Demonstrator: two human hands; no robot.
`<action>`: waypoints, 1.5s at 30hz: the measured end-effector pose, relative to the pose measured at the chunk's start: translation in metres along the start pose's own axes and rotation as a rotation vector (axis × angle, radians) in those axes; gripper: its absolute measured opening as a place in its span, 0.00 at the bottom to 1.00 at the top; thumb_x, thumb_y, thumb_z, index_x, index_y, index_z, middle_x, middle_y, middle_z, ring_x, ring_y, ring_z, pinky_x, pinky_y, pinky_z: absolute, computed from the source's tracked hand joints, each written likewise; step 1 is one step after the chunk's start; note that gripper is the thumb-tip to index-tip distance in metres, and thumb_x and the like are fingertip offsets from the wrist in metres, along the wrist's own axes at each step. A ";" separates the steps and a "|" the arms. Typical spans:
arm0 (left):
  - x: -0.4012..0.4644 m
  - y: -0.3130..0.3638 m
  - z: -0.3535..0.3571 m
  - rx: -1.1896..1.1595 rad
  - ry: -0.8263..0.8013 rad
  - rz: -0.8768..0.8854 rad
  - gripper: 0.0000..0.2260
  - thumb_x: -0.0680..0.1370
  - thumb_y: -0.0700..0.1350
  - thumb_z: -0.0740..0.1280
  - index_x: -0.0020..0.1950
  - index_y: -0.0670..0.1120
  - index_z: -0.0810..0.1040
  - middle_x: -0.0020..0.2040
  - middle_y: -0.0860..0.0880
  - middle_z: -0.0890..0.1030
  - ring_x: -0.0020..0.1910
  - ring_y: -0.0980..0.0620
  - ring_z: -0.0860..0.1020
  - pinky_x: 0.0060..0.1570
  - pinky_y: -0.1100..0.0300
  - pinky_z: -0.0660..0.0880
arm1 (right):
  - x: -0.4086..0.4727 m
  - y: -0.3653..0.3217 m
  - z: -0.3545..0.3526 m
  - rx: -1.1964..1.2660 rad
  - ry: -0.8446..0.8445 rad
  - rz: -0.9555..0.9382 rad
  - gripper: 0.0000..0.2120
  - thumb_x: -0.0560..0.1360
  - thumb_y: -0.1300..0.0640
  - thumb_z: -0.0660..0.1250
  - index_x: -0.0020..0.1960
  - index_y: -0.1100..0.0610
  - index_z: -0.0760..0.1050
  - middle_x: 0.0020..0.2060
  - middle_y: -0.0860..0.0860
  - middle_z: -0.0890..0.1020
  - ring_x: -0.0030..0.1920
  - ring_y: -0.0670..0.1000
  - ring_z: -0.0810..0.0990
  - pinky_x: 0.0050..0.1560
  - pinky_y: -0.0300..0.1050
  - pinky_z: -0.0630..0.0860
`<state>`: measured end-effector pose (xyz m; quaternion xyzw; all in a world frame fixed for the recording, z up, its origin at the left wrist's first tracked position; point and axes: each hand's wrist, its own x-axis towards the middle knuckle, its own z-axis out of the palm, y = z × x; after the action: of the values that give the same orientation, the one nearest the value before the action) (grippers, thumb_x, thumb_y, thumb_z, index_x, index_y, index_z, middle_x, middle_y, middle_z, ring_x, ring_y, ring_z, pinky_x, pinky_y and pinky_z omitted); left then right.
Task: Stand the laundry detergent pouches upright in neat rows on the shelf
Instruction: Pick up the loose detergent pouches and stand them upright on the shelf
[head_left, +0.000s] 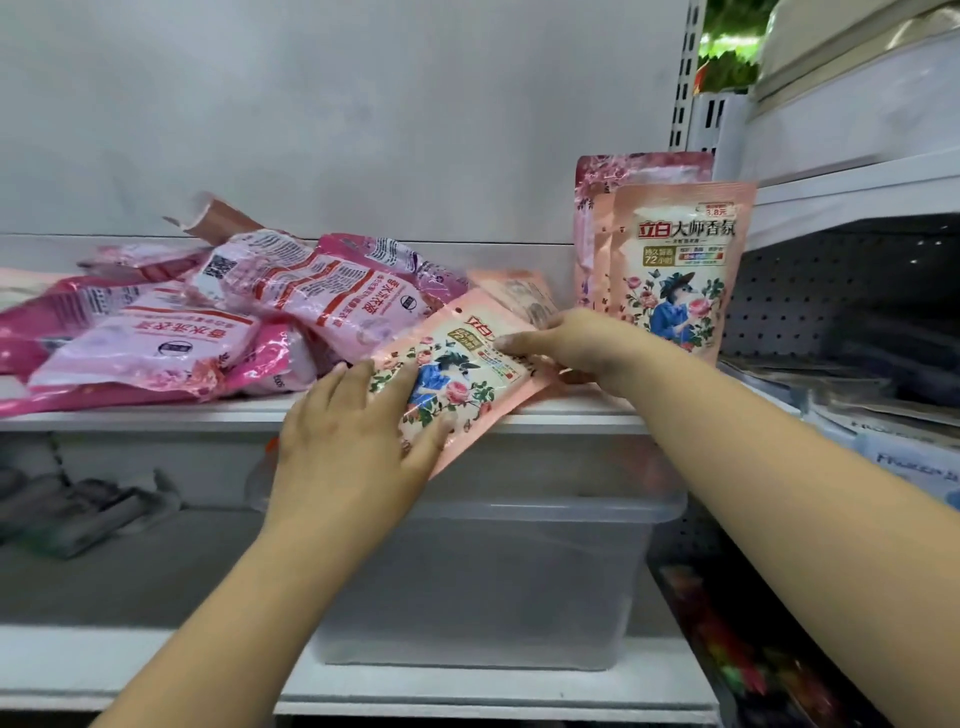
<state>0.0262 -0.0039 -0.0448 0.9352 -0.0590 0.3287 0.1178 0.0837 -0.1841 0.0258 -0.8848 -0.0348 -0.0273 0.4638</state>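
Head view, looking down along both forearms: a white shelf runs across the frame, and the person works at its front edge. A peach pouch with a floral print lies tilted there, its lower corner hanging past the shelf edge. The left hand grips that lower part, fingers spread over the printed face and the thumb wrapped along the edge below. The right hand holds the pouch's upper right end, fingers curled over the top near the printed logo. Another peach pouch lies flat just behind, partly hidden by the held one.

At the right end of the shelf, upright pouches stand in a close row against the side, the front one peach with a figure in blue among roses, a darker pink one behind it against the back wall. To the left, a heap of pink pouches lies flat and overlapping, labels facing up and turned various ways, reaching from the shelf's left side to just beside the held pouch.

Below the shelf sits a clear plastic bin on a lower shelf, with grey folded items to its left.
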 end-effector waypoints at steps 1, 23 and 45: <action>-0.003 -0.001 -0.001 -0.065 -0.005 -0.018 0.27 0.75 0.65 0.52 0.73 0.58 0.58 0.72 0.50 0.61 0.71 0.48 0.58 0.68 0.54 0.55 | 0.000 -0.002 0.000 0.205 -0.052 -0.002 0.27 0.67 0.54 0.73 0.62 0.63 0.70 0.50 0.57 0.80 0.45 0.54 0.80 0.53 0.51 0.76; 0.048 0.097 0.005 -1.654 0.063 -0.130 0.04 0.71 0.44 0.69 0.45 0.49 0.78 0.42 0.49 0.84 0.44 0.51 0.83 0.45 0.52 0.79 | -0.050 0.025 -0.045 0.847 0.047 -0.222 0.08 0.71 0.58 0.67 0.49 0.58 0.77 0.54 0.60 0.81 0.56 0.58 0.79 0.58 0.58 0.75; 0.087 0.080 0.035 -0.376 -0.234 -0.025 0.28 0.75 0.59 0.62 0.70 0.46 0.65 0.63 0.44 0.76 0.59 0.44 0.74 0.51 0.59 0.67 | -0.017 0.090 -0.098 0.695 0.243 -0.224 0.17 0.71 0.69 0.66 0.58 0.59 0.70 0.52 0.55 0.81 0.54 0.54 0.79 0.56 0.51 0.76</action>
<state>0.0999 -0.0927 -0.0026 0.9292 -0.1207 0.1996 0.2868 0.0727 -0.3166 0.0069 -0.6560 -0.0832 -0.1688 0.7309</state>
